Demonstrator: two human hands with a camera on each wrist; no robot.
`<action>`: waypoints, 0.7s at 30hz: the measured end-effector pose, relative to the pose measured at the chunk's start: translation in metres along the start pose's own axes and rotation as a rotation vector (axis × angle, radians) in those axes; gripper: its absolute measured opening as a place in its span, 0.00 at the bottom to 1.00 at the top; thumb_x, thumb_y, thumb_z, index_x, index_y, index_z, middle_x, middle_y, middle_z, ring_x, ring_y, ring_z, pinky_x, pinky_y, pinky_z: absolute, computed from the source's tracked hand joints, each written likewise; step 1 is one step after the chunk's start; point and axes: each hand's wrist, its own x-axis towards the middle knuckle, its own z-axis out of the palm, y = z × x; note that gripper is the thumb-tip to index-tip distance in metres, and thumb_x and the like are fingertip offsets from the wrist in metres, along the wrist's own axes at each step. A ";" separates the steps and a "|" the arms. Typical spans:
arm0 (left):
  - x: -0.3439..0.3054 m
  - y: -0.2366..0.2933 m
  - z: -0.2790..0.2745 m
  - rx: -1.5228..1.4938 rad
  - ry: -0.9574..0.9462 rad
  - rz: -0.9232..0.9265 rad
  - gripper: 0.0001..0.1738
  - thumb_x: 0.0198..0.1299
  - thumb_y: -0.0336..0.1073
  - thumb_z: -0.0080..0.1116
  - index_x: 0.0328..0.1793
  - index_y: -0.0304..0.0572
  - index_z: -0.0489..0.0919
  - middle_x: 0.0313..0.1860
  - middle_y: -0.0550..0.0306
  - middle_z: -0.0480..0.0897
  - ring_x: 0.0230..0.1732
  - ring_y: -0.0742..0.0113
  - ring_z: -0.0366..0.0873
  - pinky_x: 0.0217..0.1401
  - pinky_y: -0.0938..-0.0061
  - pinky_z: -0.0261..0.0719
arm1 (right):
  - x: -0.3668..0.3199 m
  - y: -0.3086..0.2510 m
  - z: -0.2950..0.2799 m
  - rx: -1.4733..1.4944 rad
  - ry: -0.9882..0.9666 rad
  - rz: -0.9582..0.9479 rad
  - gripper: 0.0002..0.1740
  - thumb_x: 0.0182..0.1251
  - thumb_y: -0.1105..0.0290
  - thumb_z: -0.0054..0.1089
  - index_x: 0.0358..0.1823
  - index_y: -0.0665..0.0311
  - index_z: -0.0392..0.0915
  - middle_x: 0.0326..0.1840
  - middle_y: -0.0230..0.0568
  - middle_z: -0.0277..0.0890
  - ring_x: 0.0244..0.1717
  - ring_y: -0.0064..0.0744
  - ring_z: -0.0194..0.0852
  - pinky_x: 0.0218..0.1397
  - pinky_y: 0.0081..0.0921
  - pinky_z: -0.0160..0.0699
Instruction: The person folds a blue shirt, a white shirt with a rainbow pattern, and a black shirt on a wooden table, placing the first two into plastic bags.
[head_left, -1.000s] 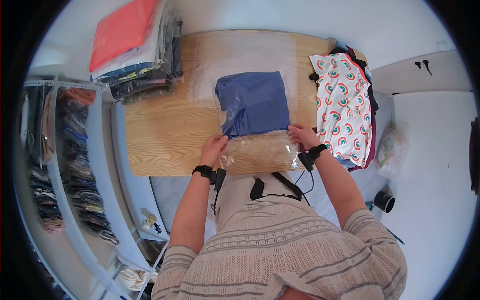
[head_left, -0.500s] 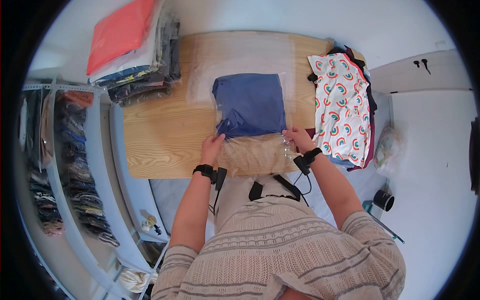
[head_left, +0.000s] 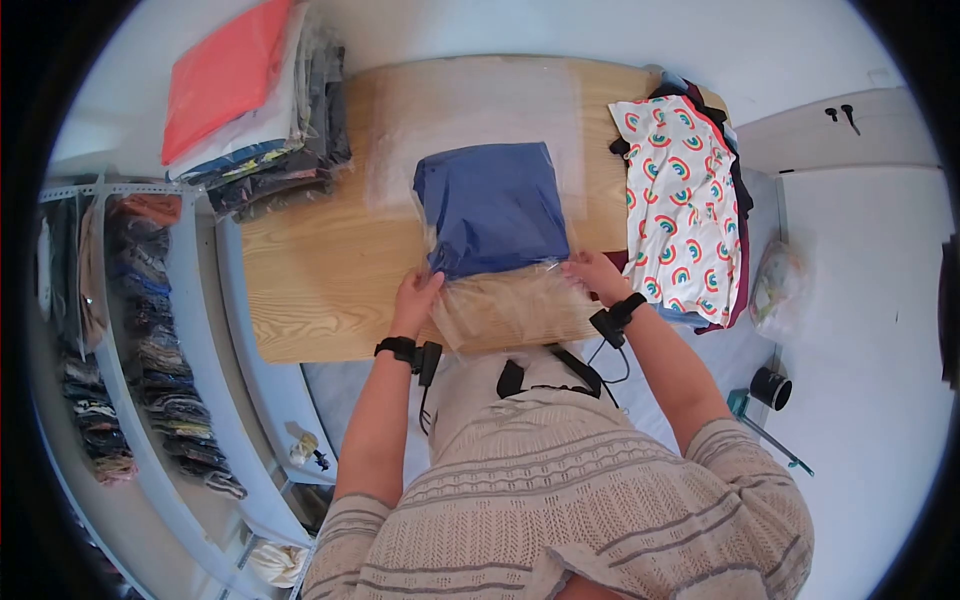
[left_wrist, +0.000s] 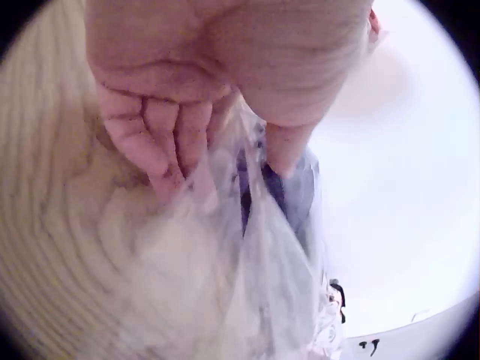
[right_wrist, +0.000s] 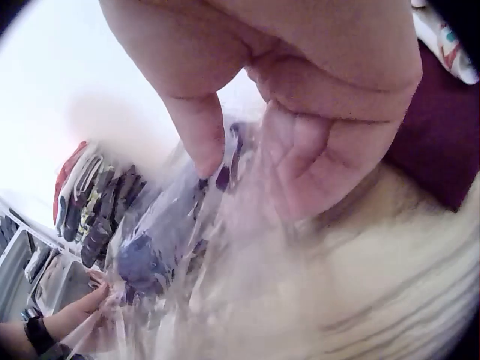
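A folded blue garment (head_left: 492, 205) lies inside a clear plastic bag (head_left: 510, 308), in the middle of the wooden table. The bag's loose end hangs toward the person, past the garment's near edge. My left hand (head_left: 418, 298) pinches the bag at the garment's near left corner; in the left wrist view the plastic (left_wrist: 277, 255) runs between thumb and fingers. At the near right corner my right hand (head_left: 598, 275) pinches the bag too, its thumb (right_wrist: 201, 142) pressing the film against curled fingers in the right wrist view.
Flat clear bags (head_left: 470, 100) lie beyond the garment. Bagged clothes with a coral one (head_left: 225, 85) on top are stacked at the back left. A white rainbow-print shirt (head_left: 680, 210) tops a clothes pile on the right. Shelves of bagged clothes (head_left: 160, 330) stand at the left.
The blue garment's near edge looks slightly raised and tilted compared with before. Both hands keep hold of the bag, and the whole view has shifted a little.
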 end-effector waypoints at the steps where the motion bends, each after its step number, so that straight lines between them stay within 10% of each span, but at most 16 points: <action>1: -0.005 0.000 -0.004 0.003 -0.003 -0.007 0.13 0.61 0.41 0.59 0.42 0.38 0.76 0.29 0.63 0.78 0.28 0.75 0.72 0.30 0.79 0.68 | -0.002 0.004 -0.006 0.004 0.002 0.006 0.06 0.61 0.70 0.61 0.34 0.64 0.74 0.25 0.30 0.74 0.25 0.18 0.69 0.29 0.17 0.66; 8: -0.022 -0.021 -0.043 -0.045 -0.153 -0.252 0.14 0.62 0.39 0.57 0.49 0.41 0.75 0.33 0.64 0.78 0.30 0.78 0.73 0.31 0.82 0.69 | -0.016 0.025 -0.035 -0.005 0.011 0.069 0.09 0.61 0.72 0.59 0.41 0.63 0.72 0.29 0.33 0.77 0.27 0.20 0.75 0.30 0.16 0.71; 10: -0.021 -0.031 -0.047 -0.130 -0.090 -0.316 0.15 0.62 0.39 0.56 0.52 0.41 0.74 0.34 0.63 0.78 0.30 0.78 0.74 0.32 0.81 0.71 | -0.013 0.034 -0.042 -0.041 0.165 -0.166 0.11 0.61 0.72 0.58 0.45 0.64 0.72 0.27 0.32 0.77 0.29 0.23 0.76 0.33 0.20 0.74; 15: -0.026 -0.018 -0.041 1.026 0.162 0.779 0.27 0.51 0.30 0.60 0.61 0.51 0.73 0.55 0.52 0.76 0.55 0.59 0.72 0.52 0.67 0.71 | -0.030 0.029 -0.028 -0.954 0.451 -0.741 0.26 0.51 0.77 0.61 0.55 0.60 0.70 0.54 0.46 0.70 0.55 0.43 0.70 0.57 0.35 0.70; 21: -0.024 0.002 -0.039 1.287 -0.245 1.020 0.28 0.51 0.33 0.60 0.61 0.50 0.73 0.65 0.61 0.71 0.65 0.57 0.65 0.60 0.61 0.65 | -0.028 0.026 -0.022 -1.275 0.235 -0.969 0.26 0.51 0.73 0.63 0.55 0.47 0.75 0.67 0.43 0.60 0.63 0.47 0.62 0.64 0.39 0.64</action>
